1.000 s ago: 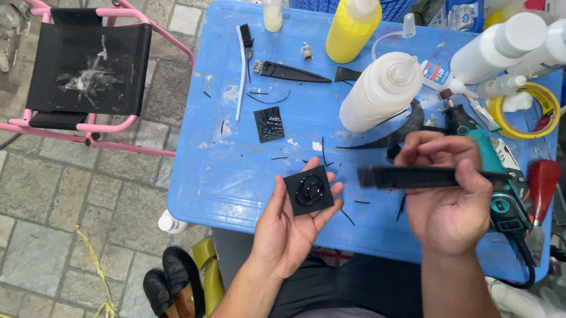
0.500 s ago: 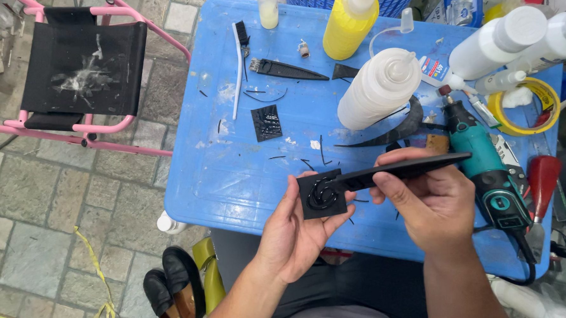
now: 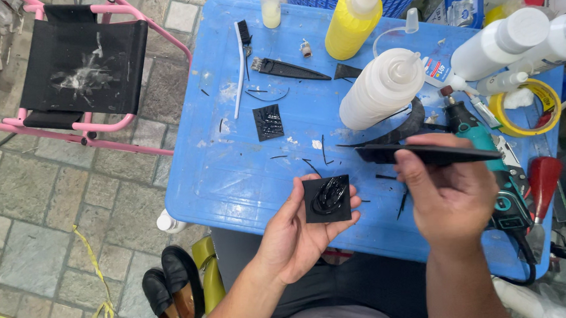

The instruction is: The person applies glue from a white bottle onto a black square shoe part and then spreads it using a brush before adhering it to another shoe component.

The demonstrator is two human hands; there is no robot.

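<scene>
My left hand holds a small black square piece flat on its fingers, with a glossy black blob on top of it. My right hand grips a long flat black stick, held level above the blue table, its left tip wider and dark. The stick's tip sits up and to the right of the square piece, apart from it.
On the table lie a yellow bottle, white squeeze bottles, another black square, a white brush, a teal rotary tool and a yellow tape roll. A pink folding chair stands left. Black shoes are on the paved floor.
The stick touched the square piece half a second ago; my right hand has since lifted it up and to the right, away from the piece. A glossy blob now shows on the square.
</scene>
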